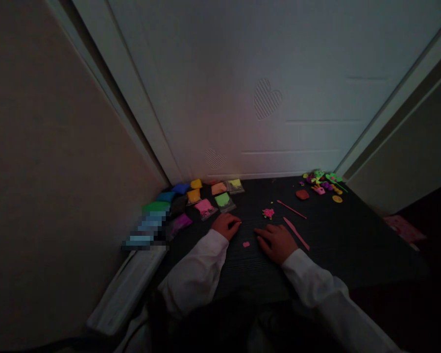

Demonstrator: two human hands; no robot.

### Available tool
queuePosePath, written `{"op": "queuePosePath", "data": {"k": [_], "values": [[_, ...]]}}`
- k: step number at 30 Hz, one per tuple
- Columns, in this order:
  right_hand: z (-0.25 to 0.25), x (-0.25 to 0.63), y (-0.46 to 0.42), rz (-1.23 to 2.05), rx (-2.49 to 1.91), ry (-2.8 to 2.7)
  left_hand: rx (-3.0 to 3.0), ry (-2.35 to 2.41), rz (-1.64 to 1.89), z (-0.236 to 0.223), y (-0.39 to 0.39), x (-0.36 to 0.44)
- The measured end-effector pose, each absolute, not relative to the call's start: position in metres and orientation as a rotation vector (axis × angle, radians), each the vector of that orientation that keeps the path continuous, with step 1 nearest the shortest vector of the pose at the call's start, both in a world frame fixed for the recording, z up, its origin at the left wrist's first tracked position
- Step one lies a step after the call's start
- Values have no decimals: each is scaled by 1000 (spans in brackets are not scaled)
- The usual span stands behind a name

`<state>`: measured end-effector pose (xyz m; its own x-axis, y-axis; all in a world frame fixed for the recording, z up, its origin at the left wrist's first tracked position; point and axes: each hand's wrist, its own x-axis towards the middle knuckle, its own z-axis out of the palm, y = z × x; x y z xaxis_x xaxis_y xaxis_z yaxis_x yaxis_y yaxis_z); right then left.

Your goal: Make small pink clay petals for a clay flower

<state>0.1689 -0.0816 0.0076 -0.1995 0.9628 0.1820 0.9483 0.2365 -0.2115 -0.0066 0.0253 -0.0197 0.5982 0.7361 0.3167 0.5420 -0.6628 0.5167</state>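
My left hand (226,226) rests on the dark table, fingers curled and tips pressed together; whether a tiny piece is between them I cannot make out. To its right, my right hand (277,241) lies low over the tabletop with fingers stretched out, holding nothing visible. A small flat pink piece of clay (246,244) is on the table between the hands. Just beyond my right hand sits a bumpy pink clay figure (268,213) with small greenish bits around its edge. A pink modelling knife (296,233) and a thin pink stick tool (291,209) lie to the right.
Bags of coloured clay, including pink (206,208), green (224,201) and blue (181,188), line the table's left and back. A reddish lump (302,194) and a cluster of small clay pieces (319,181) lie back right. A white panel (220,98) rises behind the table (353,245).
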Motion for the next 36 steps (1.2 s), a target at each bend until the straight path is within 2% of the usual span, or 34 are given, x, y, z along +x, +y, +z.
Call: {"op": "queuePosePath", "data": {"k": [36], "values": [[15, 164, -84, 36, -1881, -2312, 2448, 1017, 741, -18, 24, -7]]}}
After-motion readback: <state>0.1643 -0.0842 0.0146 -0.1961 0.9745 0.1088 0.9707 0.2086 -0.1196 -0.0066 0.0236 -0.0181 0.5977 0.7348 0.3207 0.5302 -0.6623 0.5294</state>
